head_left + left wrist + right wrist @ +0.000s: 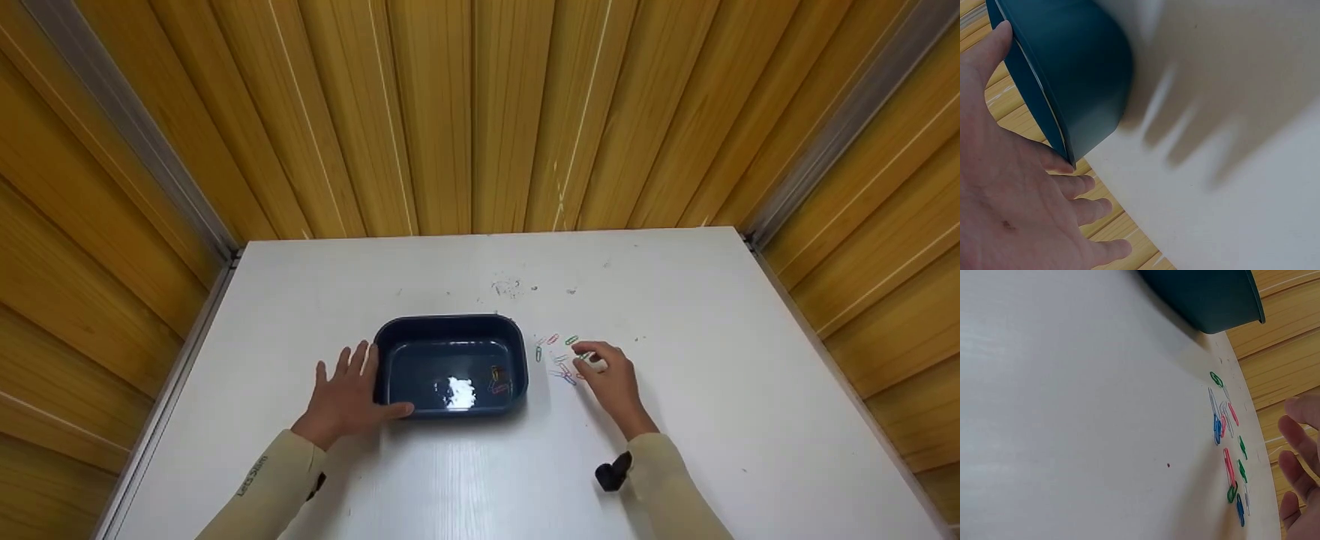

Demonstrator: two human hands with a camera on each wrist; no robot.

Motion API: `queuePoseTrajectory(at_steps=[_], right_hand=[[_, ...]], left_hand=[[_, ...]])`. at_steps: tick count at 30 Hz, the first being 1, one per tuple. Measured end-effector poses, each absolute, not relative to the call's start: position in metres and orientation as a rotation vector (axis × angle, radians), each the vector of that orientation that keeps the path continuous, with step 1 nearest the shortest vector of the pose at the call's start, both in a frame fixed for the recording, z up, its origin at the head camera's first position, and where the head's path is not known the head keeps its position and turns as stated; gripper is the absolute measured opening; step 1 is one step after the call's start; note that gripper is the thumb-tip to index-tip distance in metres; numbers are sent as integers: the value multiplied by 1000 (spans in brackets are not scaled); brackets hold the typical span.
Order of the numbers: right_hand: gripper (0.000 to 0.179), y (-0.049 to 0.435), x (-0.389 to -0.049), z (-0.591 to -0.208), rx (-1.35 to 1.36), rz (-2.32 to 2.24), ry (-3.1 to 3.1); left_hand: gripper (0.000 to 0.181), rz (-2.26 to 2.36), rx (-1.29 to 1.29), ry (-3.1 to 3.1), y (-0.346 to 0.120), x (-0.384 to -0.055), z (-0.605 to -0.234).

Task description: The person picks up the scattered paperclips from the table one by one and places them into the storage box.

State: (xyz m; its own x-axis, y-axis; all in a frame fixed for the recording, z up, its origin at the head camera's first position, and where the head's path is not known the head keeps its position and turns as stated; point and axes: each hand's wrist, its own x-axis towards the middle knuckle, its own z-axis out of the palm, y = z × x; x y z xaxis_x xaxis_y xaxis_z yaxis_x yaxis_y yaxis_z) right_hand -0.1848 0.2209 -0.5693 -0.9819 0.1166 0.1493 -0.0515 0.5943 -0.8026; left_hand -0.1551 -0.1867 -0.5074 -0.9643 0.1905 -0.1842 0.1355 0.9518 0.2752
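Observation:
A dark blue rectangular plastic container (431, 367) stands on the white table, several coloured paper clips (499, 388) lying inside at its right end. At its left side, my left hand (345, 397) is spread with straight fingers, the thumb over the front rim and the index finger at the left rim. My right hand (613, 382) hovers at the loose paper clips to the right of the container, thumb and index finger apart. In the right wrist view those clips include a green paper clip (1216, 378), a pink paper clip (1229, 467) and a blue paper clip (1240, 511). Nothing shows between the right fingers.
The white table (300, 300) ends at a yellow wood-patterned wall (435, 120) behind, with similar panels on both sides. Dark scuff marks (507, 288) lie on the tabletop behind the container. A black device (613, 474) sits at the right wrist.

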Motion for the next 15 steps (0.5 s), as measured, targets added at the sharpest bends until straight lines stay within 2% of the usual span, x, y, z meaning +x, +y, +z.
queuePoseTrajectory(at_steps=[15], right_hand=[[25,225,-178,-576,-82,1296,-2677]], left_hand=[[118,371,234,2885,-186,-155,-507]])
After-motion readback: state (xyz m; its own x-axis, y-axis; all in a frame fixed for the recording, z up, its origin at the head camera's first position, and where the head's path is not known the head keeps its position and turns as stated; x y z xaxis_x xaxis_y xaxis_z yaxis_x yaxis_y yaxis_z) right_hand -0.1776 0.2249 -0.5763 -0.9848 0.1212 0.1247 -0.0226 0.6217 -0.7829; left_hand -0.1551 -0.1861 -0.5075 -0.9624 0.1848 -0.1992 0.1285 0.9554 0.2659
